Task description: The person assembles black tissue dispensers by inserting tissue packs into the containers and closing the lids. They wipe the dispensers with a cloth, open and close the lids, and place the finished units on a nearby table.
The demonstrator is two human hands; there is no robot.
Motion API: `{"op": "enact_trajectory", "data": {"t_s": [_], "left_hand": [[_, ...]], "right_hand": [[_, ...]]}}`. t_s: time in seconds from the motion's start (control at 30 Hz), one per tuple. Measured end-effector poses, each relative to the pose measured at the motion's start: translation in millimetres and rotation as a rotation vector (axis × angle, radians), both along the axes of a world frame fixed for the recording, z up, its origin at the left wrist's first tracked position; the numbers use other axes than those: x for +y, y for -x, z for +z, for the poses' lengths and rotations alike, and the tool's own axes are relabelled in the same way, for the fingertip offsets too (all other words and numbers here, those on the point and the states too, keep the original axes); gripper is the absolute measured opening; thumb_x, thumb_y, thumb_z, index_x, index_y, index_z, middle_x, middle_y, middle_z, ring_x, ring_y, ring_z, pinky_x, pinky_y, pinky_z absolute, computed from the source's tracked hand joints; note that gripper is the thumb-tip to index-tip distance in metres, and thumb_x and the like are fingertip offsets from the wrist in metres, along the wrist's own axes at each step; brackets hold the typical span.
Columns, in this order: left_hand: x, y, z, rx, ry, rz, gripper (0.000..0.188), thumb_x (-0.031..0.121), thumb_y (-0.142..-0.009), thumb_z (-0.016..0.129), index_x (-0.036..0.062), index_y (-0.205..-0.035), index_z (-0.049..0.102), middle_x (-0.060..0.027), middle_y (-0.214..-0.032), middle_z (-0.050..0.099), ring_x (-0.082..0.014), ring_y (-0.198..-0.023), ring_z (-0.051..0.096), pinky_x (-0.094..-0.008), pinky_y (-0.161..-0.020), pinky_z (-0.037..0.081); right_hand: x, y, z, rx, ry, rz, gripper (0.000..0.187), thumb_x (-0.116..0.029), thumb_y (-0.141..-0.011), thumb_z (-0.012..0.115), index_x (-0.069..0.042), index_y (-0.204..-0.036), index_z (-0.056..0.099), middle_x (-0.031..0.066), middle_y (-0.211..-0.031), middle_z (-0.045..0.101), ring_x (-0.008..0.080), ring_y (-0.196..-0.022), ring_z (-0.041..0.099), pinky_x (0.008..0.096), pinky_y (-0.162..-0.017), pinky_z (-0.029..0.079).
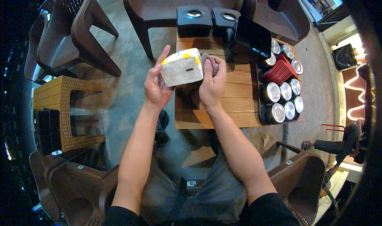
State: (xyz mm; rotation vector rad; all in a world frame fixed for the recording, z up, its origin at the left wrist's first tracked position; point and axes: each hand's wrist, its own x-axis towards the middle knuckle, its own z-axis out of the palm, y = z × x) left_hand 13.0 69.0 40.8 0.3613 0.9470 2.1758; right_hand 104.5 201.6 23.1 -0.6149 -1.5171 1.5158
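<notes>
Above the near left part of the slatted wooden table (238, 106), a boxy whitish-grey block (182, 71) is raised between my hands. Yellow patches run along its top edge, and a small dark slot or mark shows on its front face. My left hand (156, 88) supports its left side, one finger pointing up and the others partly hidden behind it. In my right hand (212, 86) is a bunched grey-brown cloth (205, 57), pinched under the thumb against the block's right end. What the block is made of, I cannot tell.
A black tray (266, 118) on the table's right holds several silver-lidded cans (273, 92) and a red ribbed stack (281, 68). Two black boxes (193, 25) and a glossy black panel (252, 37) stand at the back. Brown chairs (85, 39) surround me; a person's leg (332, 145) shows at right.
</notes>
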Motion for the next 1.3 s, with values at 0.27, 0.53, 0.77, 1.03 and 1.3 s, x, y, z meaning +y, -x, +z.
{"op": "enact_trajectory", "data": {"t_s": [0.27, 0.53, 0.77, 1.03, 1.3], "left_hand": [[-4, 1, 4, 0.144, 0.172, -0.046, 0.098, 0.075, -0.104, 0.054, 0.0197, -0.178, 0.021, -0.0127, -0.166, 0.053, -0.0309, -0.149, 0.055, -0.0463, -0.126, 0.042], [8, -19, -9, 0.008, -0.082, -0.177, 0.13, 0.08, -0.079, 0.082, 0.011, -0.175, 0.027, -0.0094, -0.169, 0.048, -0.026, -0.154, 0.049, -0.0443, -0.129, 0.041], [-5, 2, -5, 0.028, -0.044, -0.153, 0.11, 0.064, -0.081, 0.092, 0.0146, -0.166, 0.044, -0.0063, -0.156, 0.058, -0.0227, -0.144, 0.058, -0.0412, -0.119, 0.051], [-11, 16, -16, 0.117, 0.235, 0.004, 0.081, 0.041, -0.095, 0.086, 0.0104, -0.159, 0.049, -0.0105, -0.147, 0.064, -0.0253, -0.132, 0.067, -0.0423, -0.107, 0.061], [-20, 28, -18, 0.206, 0.233, 0.024, 0.07, 0.043, -0.094, 0.086, 0.0115, -0.149, 0.055, -0.0087, -0.138, 0.067, -0.0234, -0.127, 0.068, -0.0422, -0.104, 0.062]], "right_hand": [[8, -3, -1, 0.081, 0.142, 0.06, 0.031, -0.03, -0.117, 0.059, 0.0, -0.126, 0.057, 0.0087, -0.113, 0.071, 0.0149, -0.106, 0.067, 0.031, -0.094, 0.055], [3, -6, -8, 0.05, 0.194, 0.124, 0.026, -0.02, -0.109, 0.066, 0.0, -0.124, 0.059, 0.0104, -0.121, 0.07, 0.0184, -0.113, 0.068, 0.0328, -0.096, 0.056], [24, -3, -10, -0.149, -0.018, 0.008, 0.019, -0.011, -0.111, 0.067, 0.004, -0.123, 0.067, 0.0089, -0.114, 0.076, 0.0137, -0.105, 0.071, 0.0291, -0.093, 0.057], [2, -8, 17, -0.125, -0.196, 0.114, 0.013, -0.012, -0.111, 0.067, -0.001, -0.116, 0.071, 0.006, -0.115, 0.073, 0.0123, -0.106, 0.069, 0.0271, -0.092, 0.055], [-5, -5, 18, -0.087, -0.41, 0.017, 0.015, -0.008, -0.102, 0.075, 0.002, -0.113, 0.074, 0.0155, -0.112, 0.063, 0.0293, -0.102, 0.068, 0.0377, -0.089, 0.057]]}}
